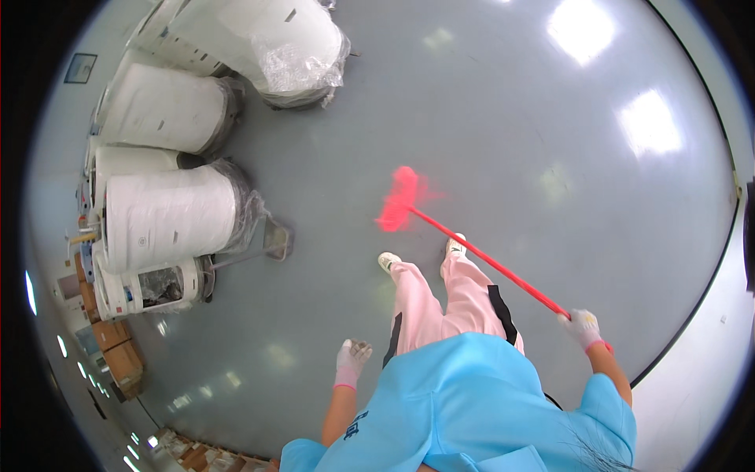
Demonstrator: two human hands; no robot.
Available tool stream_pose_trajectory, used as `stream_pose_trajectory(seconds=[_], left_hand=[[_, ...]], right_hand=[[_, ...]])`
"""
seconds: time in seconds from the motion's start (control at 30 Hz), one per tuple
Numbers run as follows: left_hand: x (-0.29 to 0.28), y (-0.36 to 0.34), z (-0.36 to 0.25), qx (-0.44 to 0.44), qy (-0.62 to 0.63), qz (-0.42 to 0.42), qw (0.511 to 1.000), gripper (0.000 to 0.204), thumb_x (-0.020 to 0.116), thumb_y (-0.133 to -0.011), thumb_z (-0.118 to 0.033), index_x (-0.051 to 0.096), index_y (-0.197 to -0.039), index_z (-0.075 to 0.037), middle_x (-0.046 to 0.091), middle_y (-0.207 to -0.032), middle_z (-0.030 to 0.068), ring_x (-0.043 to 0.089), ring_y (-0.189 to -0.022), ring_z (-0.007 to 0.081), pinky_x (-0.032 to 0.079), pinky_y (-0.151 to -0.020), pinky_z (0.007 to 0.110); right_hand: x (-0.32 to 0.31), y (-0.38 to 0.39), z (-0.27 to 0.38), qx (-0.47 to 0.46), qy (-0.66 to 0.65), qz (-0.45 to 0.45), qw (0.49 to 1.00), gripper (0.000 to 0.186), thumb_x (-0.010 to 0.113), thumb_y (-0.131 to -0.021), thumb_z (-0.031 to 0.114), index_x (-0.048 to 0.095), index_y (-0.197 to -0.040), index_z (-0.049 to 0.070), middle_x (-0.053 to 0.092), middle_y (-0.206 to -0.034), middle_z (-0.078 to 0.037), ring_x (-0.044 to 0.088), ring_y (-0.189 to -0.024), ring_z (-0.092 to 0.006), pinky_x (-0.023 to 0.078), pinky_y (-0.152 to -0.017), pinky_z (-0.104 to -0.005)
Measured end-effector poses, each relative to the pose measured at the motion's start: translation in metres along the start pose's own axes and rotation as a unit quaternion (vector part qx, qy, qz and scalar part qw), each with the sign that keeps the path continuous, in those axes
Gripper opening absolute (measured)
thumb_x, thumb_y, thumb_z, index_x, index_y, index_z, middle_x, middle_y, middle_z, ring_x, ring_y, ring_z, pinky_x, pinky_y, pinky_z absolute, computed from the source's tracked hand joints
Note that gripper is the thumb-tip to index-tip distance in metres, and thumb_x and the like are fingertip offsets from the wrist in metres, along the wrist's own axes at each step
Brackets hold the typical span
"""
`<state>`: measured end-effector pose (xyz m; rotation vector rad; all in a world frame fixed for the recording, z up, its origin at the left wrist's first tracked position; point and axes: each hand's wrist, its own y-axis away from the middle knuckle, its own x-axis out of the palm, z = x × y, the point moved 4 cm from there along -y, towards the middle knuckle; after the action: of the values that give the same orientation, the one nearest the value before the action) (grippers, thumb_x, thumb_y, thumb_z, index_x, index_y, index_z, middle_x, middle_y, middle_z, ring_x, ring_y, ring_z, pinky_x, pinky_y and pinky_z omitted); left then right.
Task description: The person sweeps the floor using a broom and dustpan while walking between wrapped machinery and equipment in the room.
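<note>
My right hand (pixel 582 327), in a white glove with a pink cuff, is closed around the upper end of a broom's red handle (pixel 503 271). The handle slants down to the left, to the red broom head (pixel 399 200), which is on the floor just ahead of my shoes and smeared by motion. My left hand (pixel 353 360), gloved in the same way, hangs at my left side away from the broom. Its fingers are curled in, and nothing shows in them.
Several large white machines (pixel 169 212), partly wrapped in clear plastic, stand along the left. A dustpan-like grey scoop (pixel 278 239) on a long handle lies beside them. Cardboard boxes (pixel 119 358) are stacked at the lower left. A pale wall (pixel 708 354) borders the grey floor (pixel 503 118) on the right.
</note>
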<state>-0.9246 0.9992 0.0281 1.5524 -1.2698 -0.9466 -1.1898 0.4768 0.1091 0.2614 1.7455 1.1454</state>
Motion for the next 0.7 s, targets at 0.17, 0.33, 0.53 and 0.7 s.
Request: stream_pose_trajectory(seconds=[0.17,0.33,0.53,0.7], left_hand=[[0.001,0.002,-0.003,-0.004,-0.008,-0.013,1.0,0.025,0.041,-0.087,-0.027,0.043,-0.094,-0.003,0.048,-0.093,0.0145,0.05,-0.091,0.0291,0.046,-0.08,0.04],[0.014,0.015,-0.017,0.02,-0.004,-0.018,1.0,0.025,0.041,-0.087,-0.027,0.042,-0.095,-0.004,0.048,-0.094,0.0143,0.049,-0.093,0.0283,0.046,-0.081,0.039],[0.013,0.031,-0.014,0.029,0.005,-0.018,0.999,0.025,0.041,-0.086,-0.026,0.042,-0.097,-0.004,0.048,-0.095,0.0142,0.05,-0.092,0.0285,0.046,-0.081,0.039],[-0.012,0.029,0.008,0.022,0.01,-0.034,0.999,0.022,0.043,-0.085,-0.024,0.041,-0.093,-0.003,0.049,-0.093,0.0148,0.051,-0.091,0.0293,0.047,-0.079,0.04]], right_hand=[[0.0,-0.089,0.12,-0.128,0.018,0.029,0.991,0.049,0.042,-0.081,0.047,0.065,-0.078,0.004,0.063,-0.071,-0.014,0.061,-0.069,-0.0294,0.047,-0.065,-0.0386],[-0.012,-0.134,0.227,-0.178,0.014,0.042,0.983,0.045,0.039,-0.081,0.045,0.065,-0.086,0.008,0.063,-0.082,-0.014,0.06,-0.08,-0.0292,0.047,-0.07,-0.0373],[-0.057,-0.154,0.143,-0.103,0.092,0.014,0.99,0.044,0.047,-0.078,0.048,0.066,-0.088,0.01,0.064,-0.085,-0.01,0.061,-0.082,-0.0249,0.048,-0.071,-0.0364],[-0.148,-0.122,0.025,0.007,0.171,-0.053,0.984,0.036,0.051,-0.077,0.045,0.066,-0.086,0.014,0.064,-0.081,-0.008,0.061,-0.08,-0.0235,0.048,-0.071,-0.035]])
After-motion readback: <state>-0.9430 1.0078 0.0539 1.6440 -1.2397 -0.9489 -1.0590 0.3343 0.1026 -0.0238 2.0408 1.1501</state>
